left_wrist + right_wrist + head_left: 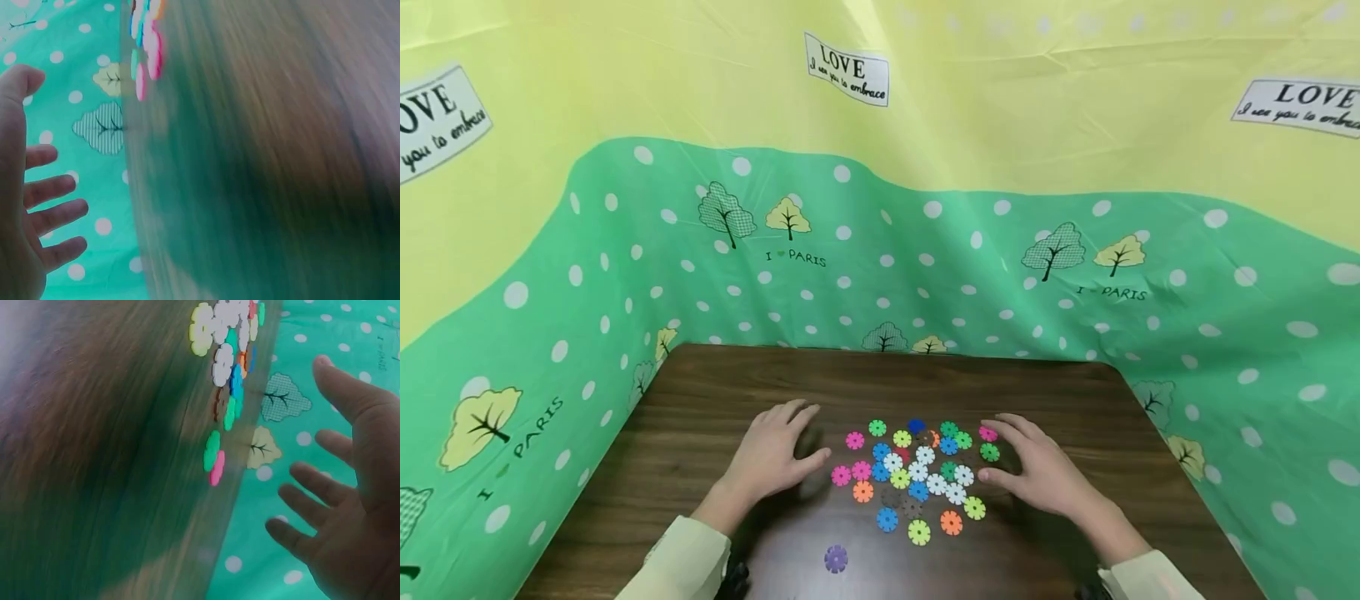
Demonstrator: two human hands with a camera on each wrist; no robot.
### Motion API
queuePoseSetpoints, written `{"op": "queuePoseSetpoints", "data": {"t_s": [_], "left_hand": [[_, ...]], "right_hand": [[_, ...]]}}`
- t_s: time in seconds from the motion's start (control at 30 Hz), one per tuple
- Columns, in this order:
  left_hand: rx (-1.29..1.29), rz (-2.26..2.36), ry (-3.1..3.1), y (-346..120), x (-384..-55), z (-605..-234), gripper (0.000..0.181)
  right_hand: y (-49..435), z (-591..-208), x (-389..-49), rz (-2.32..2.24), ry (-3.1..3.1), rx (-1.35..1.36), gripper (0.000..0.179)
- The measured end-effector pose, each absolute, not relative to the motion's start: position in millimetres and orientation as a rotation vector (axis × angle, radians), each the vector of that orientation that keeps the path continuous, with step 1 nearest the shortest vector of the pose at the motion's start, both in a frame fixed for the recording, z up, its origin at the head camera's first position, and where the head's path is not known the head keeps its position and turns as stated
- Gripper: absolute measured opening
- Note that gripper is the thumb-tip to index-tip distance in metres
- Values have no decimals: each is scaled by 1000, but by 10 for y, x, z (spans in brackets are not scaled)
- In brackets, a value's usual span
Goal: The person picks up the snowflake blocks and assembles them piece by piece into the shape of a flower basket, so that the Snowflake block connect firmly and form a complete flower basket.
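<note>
Many flat, notched plastic discs in several colours lie spread in the middle of the brown table (715, 375), among them a white disc (936, 484), an orange disc (951, 522) and a blue disc (887, 520). To their left is my left hand (767, 454), fingers spread and nothing in it; pink discs (841, 476) are nearest to its thumb. On the other side my right hand (1045, 471) has its fingers apart and holds nothing, close by a green disc (989, 452) and a pink disc (217, 468). Both wrist views show the fingers loosely extended.
A purple disc (836, 559) lies apart from the others, toward the table's near side. Behind and beside the table hangs a green and yellow cloth (925, 275) with white dots and printed trees. The table's far edge runs along this cloth.
</note>
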State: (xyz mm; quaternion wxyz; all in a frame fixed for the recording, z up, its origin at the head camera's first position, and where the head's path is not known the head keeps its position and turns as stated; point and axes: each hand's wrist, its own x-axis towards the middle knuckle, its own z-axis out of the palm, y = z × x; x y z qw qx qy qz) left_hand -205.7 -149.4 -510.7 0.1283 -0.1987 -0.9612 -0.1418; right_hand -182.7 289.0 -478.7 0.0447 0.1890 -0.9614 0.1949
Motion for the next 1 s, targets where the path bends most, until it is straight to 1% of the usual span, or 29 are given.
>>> {"op": "queuePoseSetpoints", "data": {"t_s": [0.13, 0.27, 0.47, 0.6, 0.77, 1.0], "left_hand": [[-597, -507, -2827, -1337, -2103, -5060, 66], [-670, -621, -2854, -1175, -2189, -5031, 55], [-761, -734, -2899, -980, -2317, -5076, 41], [-825, -752, -2911, -814, -2372, -5108, 36], [-897, -698, -2935, -569, -2363, -5126, 28], [-933, -488, -2999, -308, -2324, -5139, 32]], "right_hand": [[2814, -4830, -1991, 724, -2936, 626, 70], [2745, -4877, -2139, 784, -2922, 630, 59], [2595, -4923, -2316, 876, -2933, 604, 49], [2484, -4977, -2418, 926, -2929, 615, 44], [2365, -5102, -2530, 964, -2960, 584, 41], [2267, -5255, -2601, 918, -3015, 522, 38]]}}
